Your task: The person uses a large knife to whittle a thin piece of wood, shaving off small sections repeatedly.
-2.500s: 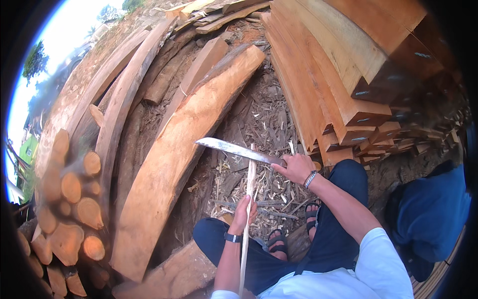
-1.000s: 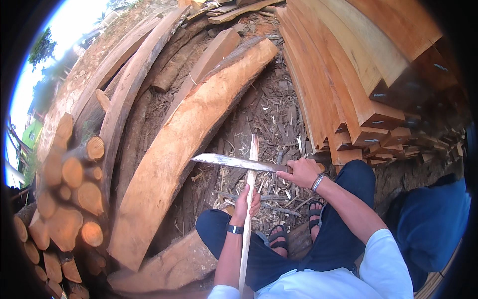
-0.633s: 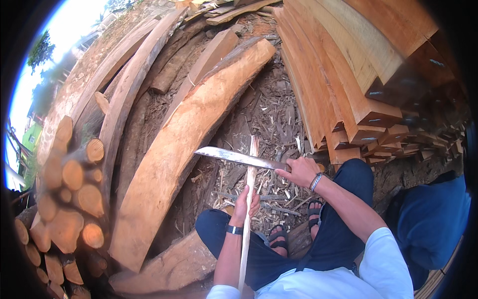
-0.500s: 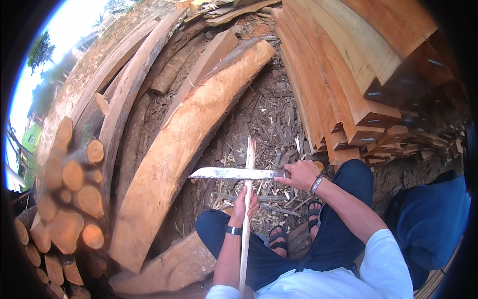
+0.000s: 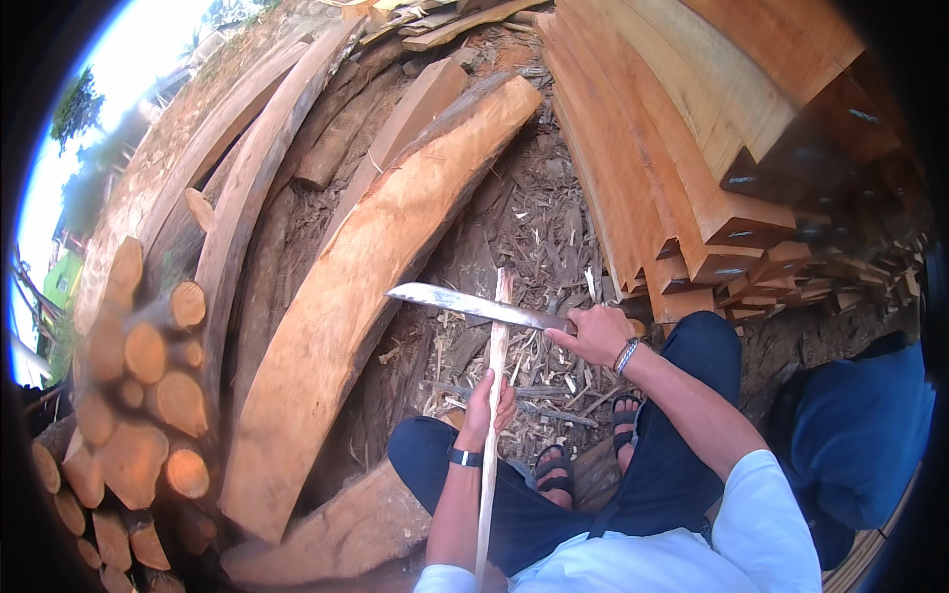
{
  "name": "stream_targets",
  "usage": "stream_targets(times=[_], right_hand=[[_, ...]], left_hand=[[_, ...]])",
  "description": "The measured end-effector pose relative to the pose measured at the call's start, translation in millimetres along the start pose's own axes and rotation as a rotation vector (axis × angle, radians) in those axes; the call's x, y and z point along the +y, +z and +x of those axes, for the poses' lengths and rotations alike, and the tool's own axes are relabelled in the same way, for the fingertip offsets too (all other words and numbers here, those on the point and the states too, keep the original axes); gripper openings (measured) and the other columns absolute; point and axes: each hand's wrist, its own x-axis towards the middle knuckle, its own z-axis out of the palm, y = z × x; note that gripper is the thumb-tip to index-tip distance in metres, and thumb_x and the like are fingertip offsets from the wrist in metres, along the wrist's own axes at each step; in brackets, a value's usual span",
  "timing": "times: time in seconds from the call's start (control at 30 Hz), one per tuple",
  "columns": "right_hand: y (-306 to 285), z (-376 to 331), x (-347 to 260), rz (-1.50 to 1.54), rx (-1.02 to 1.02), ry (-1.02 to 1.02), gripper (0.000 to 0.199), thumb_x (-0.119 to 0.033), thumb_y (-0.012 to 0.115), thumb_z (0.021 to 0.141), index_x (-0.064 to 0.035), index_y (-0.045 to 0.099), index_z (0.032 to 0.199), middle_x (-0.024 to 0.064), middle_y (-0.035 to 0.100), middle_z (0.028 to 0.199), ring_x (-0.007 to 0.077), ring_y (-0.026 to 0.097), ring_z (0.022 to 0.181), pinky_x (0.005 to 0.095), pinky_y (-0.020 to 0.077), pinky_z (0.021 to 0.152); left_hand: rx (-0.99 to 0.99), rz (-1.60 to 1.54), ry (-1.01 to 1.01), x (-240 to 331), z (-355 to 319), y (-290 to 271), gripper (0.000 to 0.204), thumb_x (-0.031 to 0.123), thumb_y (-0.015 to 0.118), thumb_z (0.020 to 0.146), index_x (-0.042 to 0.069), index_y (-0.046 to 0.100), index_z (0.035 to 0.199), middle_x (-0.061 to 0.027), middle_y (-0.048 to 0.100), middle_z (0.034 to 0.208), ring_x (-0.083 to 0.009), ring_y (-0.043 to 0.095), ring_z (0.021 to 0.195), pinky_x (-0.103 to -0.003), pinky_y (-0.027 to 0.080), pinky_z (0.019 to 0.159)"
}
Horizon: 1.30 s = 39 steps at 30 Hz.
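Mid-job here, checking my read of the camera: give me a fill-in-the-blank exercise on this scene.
1. The right hand holds the long blade, whose tip points toward the picture's ____ side.
2. In the picture, the left hand grips the pale stick ____ the blade.
3. The dark wristband is on the ____ wrist.
4. The squared beams are stacked on the picture's ____ side.

Missing words: left; below; left; right.

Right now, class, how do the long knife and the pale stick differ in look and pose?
The long knife looks silvery and metallic; the pale stick is wooden. The long knife lies crosswise, tip to the left; the pale stick runs up the picture. The right hand holds the knife, the left hand the stick. Both are long.
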Motion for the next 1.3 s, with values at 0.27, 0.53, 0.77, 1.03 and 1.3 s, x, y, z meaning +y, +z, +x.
stream_targets(times=[0.27, 0.53, 0.77, 1.03, 1.3], right_hand=[[-2.1, 5.7, 0.1, -0.014, -0.014, 0.048, 0.068, -0.071, 0.049, 0.088, -0.0058, 0.068, 0.081, 0.0192, 0.067, 0.067, 0.0359, 0.069, 0.067, 0.0469, 0.0543, 0.062], [-4.6, 8.8, 4.3, -0.019, 0.011, 0.033, 0.07, -0.072, 0.048, 0.089, -0.0063, 0.071, 0.086, 0.0192, 0.067, 0.068, 0.0357, 0.07, 0.069, 0.0476, 0.0549, 0.062], [-8.3, 5.3, 2.7, -0.05, -0.038, 0.005, 0.069, -0.072, 0.048, 0.088, -0.0066, 0.071, 0.087, 0.0196, 0.068, 0.071, 0.0357, 0.07, 0.071, 0.0476, 0.0551, 0.065], [-5.2, 3.6, 6.6, -0.05, -0.039, 0.045, 0.069, -0.072, 0.049, 0.088, -0.0067, 0.07, 0.088, 0.0203, 0.069, 0.073, 0.0355, 0.07, 0.072, 0.049, 0.0552, 0.067], [-1.9, 7.9, 10.1, 0.01, 0.026, 0.079, 0.07, -0.072, 0.049, 0.088, -0.0055, 0.07, 0.087, 0.0192, 0.068, 0.071, 0.0366, 0.07, 0.072, 0.049, 0.0551, 0.067]], left_hand=[[0.003, -0.025, -0.011, 0.0, -0.9, 0.7, 0.042, 0.05, 0.034, 0.105, 0.012, 0.043, 0.087, 0.0006, 0.035, 0.053, -0.0097, 0.032, 0.032, -0.023, 0.026, 0.028], [0.006, -0.037, -0.009, 3.1, -0.4, 2.9, 0.042, 0.048, 0.033, 0.105, 0.012, 0.043, 0.088, 0.0003, 0.035, 0.054, -0.0097, 0.032, 0.033, -0.023, 0.027, 0.028], [-0.051, -0.123, 0.014, 3.4, -5.5, -4.6, 0.042, 0.049, 0.033, 0.106, 0.011, 0.045, 0.089, 0.0, 0.035, 0.054, -0.0095, 0.033, 0.033, -0.023, 0.028, 0.028], [-0.108, -0.153, 0.009, 3.6, -1.3, -9.2, 0.043, 0.05, 0.033, 0.105, 0.011, 0.045, 0.09, 0.0, 0.035, 0.055, -0.0102, 0.034, 0.033, -0.022, 0.03, 0.029], [-0.091, -0.139, -0.028, 3.8, -5.2, 1.2, 0.044, 0.051, 0.032, 0.105, 0.011, 0.045, 0.091, 0.0, 0.036, 0.055, -0.0096, 0.035, 0.034, -0.023, 0.03, 0.029]])
